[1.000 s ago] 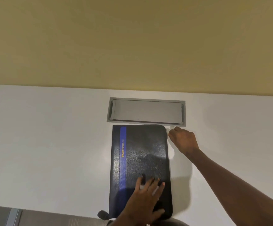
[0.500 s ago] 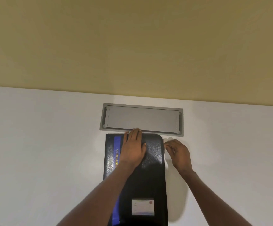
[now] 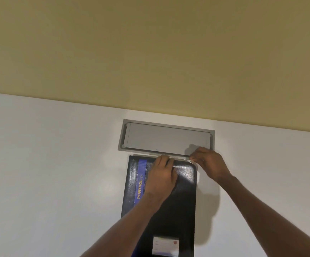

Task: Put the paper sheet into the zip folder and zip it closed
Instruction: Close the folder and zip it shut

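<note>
A black zip folder (image 3: 184,203) with a blue stripe reading PORTFOLIO lies flat on the white table (image 3: 48,164), its long side running away from me. My left hand (image 3: 161,176) rests on its far end, with the fingers curled over the far edge. My right hand (image 3: 210,164) is at the far right corner and pinches a small white tip (image 3: 189,160), which looks like the paper sheet's corner. A thin pale strip runs along the far edge between my hands. The zip pull is not visible.
A grey flip-lid hatch (image 3: 167,138) is set into the table right behind the folder, close to my fingers. A yellow wall (image 3: 150,52) rises behind it. A white label card (image 3: 166,246) sits on the folder's near end.
My left hand went from the folder's near end to its far end and curled over the far edge. My right hand stayed at the far right corner, shifting slightly toward the hatch.
</note>
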